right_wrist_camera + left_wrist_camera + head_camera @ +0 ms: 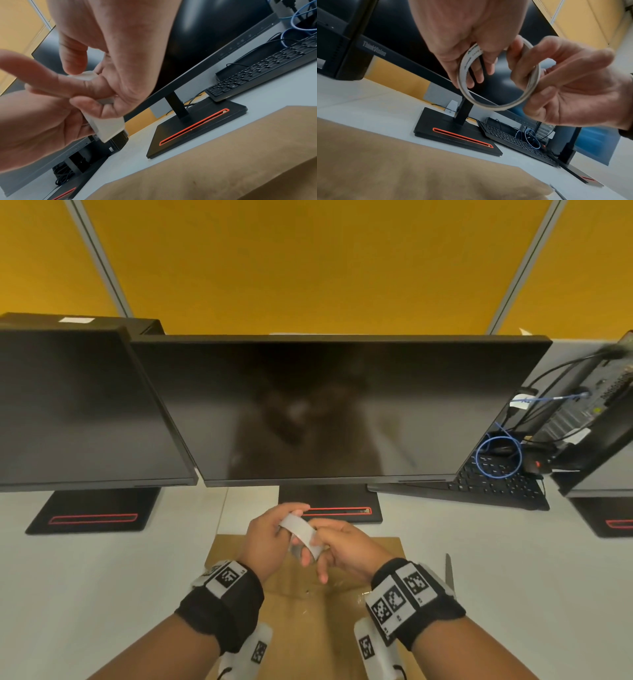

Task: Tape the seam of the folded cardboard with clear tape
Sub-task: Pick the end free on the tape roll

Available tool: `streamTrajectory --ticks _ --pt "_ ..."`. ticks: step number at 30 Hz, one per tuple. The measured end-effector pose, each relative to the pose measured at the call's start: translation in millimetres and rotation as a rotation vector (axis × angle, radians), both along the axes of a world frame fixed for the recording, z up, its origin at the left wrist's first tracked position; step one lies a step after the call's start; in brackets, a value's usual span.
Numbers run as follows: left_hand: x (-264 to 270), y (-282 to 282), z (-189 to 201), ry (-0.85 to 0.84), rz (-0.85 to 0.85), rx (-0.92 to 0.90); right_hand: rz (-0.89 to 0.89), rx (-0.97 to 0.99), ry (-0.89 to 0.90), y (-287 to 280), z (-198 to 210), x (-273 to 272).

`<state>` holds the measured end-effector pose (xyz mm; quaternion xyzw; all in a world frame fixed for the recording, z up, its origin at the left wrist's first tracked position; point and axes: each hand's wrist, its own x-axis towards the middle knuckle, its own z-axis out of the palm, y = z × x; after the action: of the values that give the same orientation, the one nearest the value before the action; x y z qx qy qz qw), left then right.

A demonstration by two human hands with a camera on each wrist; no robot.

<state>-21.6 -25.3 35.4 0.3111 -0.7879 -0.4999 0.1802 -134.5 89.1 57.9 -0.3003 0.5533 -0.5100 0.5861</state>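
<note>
A thin roll of clear tape [302, 531] with a white core is held in the air between both hands, above the flat brown cardboard [301, 628] on the desk. My left hand [272, 530] grips the roll's left side, thumb on top and fingers through the ring [464, 70]. My right hand [339, 544] pinches the right side of the roll [109, 126] between thumb and fingers. In the left wrist view the right hand [570, 86] curls round the rim. The cardboard [399, 166] lies just in front of the middle monitor's stand. I see no free tape end.
Three dark monitors stand across the back; the middle stand [330, 510] is just behind the hands. A black keyboard [493, 481] and blue cable [498, 455] lie at the right. Scissors [449, 573] lie right of the cardboard. White desk [102, 577] shows on both sides.
</note>
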Motion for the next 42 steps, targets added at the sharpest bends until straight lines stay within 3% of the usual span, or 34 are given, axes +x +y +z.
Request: streamTrajectory --ticks 10,12,15,17,29,42 --pt "0.2 -1.5 -1.9 0.113 0.058 0.313 -0.05 -0.034 -0.068 3.7 -0.4 -2.1" --pt "0.9 -0.8 -3.7 0.08 0.04 0.245 -0.058 -0.027 -0.047 2.5 -1.2 -1.6" --pt "2.5 -0.4 -5.2 0.013 -0.037 -0.043 -0.069 0.013 0.043 1.0 -3.4 -2.6" --pt "3.1 0.9 -4.0 0.008 -0.102 -0.105 -0.052 0.025 0.072 1.7 -5.5 -2.5" --pt "5.8 2.5 -14.9 0.005 -0.015 0.186 0.001 -0.006 -0.071 7.8 -8.5 -3.2" --pt "5.1 8.5 -7.4 0.065 0.039 0.511 0.004 -0.053 -0.083 11.0 -5.4 0.2"
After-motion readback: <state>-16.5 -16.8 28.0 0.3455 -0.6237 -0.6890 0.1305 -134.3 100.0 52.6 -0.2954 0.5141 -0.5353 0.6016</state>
